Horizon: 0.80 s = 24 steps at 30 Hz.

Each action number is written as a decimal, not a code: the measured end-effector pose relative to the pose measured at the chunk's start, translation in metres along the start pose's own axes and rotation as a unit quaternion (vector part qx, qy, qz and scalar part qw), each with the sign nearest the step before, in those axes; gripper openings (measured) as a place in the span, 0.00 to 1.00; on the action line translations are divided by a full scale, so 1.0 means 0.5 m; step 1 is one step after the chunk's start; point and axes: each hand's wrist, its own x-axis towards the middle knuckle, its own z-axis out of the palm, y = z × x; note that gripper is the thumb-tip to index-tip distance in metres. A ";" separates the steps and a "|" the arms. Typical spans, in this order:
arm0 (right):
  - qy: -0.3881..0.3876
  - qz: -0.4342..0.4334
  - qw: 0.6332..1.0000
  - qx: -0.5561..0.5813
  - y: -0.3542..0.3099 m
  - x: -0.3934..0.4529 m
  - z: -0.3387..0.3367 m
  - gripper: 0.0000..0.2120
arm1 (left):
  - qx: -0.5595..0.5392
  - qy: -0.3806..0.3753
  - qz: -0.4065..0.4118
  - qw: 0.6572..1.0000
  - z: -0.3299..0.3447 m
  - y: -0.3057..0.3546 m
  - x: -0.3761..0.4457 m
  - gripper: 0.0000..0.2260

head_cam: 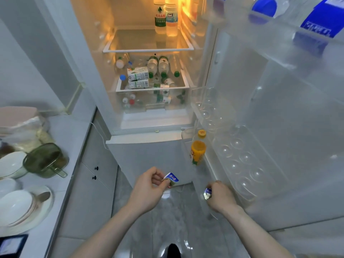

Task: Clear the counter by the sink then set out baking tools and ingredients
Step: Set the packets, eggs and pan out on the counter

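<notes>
I stand before an open fridge [149, 118]. My left hand [149, 190] pinches a small blue-and-white packet [171, 178] low in front of the fridge. My right hand [220, 196] grips another small blue, foil-like packet [207, 193] beside the door's egg tray [242, 159]. Green-and-white cartons [138, 77] lie with several bottles in the fridge drawer [150, 88]. An orange bottle [198, 148] stands in the door rack.
Two bottles [165, 17] stand on the lit glass shelf. To the left, the white counter [74, 142] holds white bowls [13, 164], a plate with a spoon [43, 197], a green lidded container [46, 161] and bagged goods. Blue-labelled bottles [316, 19] fill the top door rack.
</notes>
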 end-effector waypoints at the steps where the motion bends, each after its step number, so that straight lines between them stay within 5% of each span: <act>1: 0.008 0.003 1.000 0.013 0.000 0.000 -0.003 0.12 | -0.001 0.007 -0.003 1.000 -0.011 -0.002 -0.010 0.05; 9: 0.250 -0.065 0.948 0.184 -0.069 -0.093 -0.036 0.15 | -0.069 0.044 -0.039 0.996 -0.107 -0.047 -0.103 0.06; 12: 0.280 -0.122 0.927 0.216 -0.115 -0.135 -0.025 0.17 | -0.090 0.073 -0.057 0.992 -0.147 -0.072 -0.139 0.06; 17: 0.187 -0.250 0.930 0.196 -0.241 -0.201 0.023 0.24 | -0.128 0.133 -0.092 0.979 -0.217 -0.105 -0.225 0.05; 24: 0.015 -0.403 0.904 0.141 -0.407 -0.286 0.101 0.20 | -0.154 0.243 -0.168 0.943 -0.305 -0.182 -0.393 0.07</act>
